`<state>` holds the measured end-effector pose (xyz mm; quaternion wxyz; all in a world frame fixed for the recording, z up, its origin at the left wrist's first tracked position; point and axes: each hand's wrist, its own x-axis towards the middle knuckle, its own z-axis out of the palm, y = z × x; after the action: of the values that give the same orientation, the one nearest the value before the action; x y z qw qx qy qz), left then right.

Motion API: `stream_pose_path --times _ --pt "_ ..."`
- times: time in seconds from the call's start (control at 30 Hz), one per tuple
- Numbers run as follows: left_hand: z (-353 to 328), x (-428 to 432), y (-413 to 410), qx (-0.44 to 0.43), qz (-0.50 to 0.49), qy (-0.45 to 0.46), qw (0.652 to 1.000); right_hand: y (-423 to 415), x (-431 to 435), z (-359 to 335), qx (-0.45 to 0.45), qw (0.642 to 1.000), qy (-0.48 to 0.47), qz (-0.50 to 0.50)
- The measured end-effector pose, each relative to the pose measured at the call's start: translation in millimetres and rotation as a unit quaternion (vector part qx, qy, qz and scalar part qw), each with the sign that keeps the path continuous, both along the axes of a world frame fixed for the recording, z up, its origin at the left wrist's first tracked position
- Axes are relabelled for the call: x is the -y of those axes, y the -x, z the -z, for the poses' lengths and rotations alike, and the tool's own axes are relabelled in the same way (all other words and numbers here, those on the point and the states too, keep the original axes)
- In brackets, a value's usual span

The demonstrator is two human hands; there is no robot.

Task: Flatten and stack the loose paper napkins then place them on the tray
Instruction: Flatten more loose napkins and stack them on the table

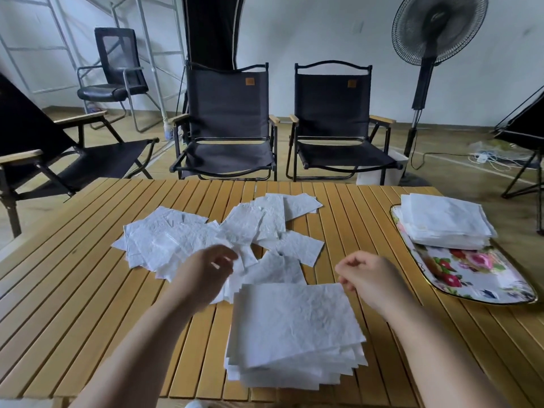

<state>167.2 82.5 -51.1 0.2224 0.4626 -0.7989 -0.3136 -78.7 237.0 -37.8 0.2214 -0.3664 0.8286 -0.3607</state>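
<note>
Your left hand (206,270) curls its fingers over the loose napkins (164,240). It is blurred, so I cannot tell whether it pinches one. Your right hand (366,278) has curled fingers at the far corner of the near stack (294,328), grip equally unclear. One finished pile (444,222) sits on the floral tray (482,281). The near stack and scattered sheets lie on the table (88,275), not yet moved. The chair patches (250,81) are too small to read.

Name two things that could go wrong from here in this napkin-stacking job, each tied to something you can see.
1. The near stack is fanned out unevenly and sits by the near edge of the table, so lifting it may spill sheets.
2. A fan stands behind the table; whether it runs is unclear, but a draught could scatter the loose napkins.
</note>
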Motion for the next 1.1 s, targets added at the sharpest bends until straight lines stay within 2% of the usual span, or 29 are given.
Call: stream_pose_path --times 0.13,0.23,0.33,0.47,0.53,0.6,0.67,0.77,0.9,0.97,1.1 --pt "31 10 2 0.178 0.139 0.022 0.974 10 26 42 0.01 0.991 -0.044 -0.125" --pt "36 15 2 0.195 0.175 0.028 0.965 11 57 54 0.002 0.972 -0.102 -0.213" --pt "38 20 2 0.192 0.179 0.016 0.965 16 82 64 -0.009 0.964 -0.19 -0.186" --pt "40 23 2 0.184 0.191 0.018 0.964 27 74 77 -0.046 0.967 -0.112 -0.224" --pt "40 24 4 0.149 0.168 0.022 0.974 24 68 68 -0.082 0.962 -0.082 -0.247" --pt "36 22 6 0.104 0.119 0.015 0.987 22 60 55 -0.089 0.978 -0.013 -0.19" --pt "33 21 8 0.074 0.083 0.038 0.993 17 47 41 -0.042 0.989 0.086 -0.109" --pt "23 17 8 0.009 0.068 0.054 0.996 7 30 13 0.0 0.981 0.184 -0.062" --pt "4 4 8 -0.114 0.115 -0.053 0.985 -7 18 -16 -0.023 0.967 0.243 -0.069" --pt "-2 -7 9 -0.116 0.162 -0.091 0.976 -16 11 -24 -0.043 0.963 0.253 -0.084" --pt "-16 -36 19 -0.12 0.206 -0.088 0.967 -29 -2 -40 -0.116 0.939 0.31 -0.089"
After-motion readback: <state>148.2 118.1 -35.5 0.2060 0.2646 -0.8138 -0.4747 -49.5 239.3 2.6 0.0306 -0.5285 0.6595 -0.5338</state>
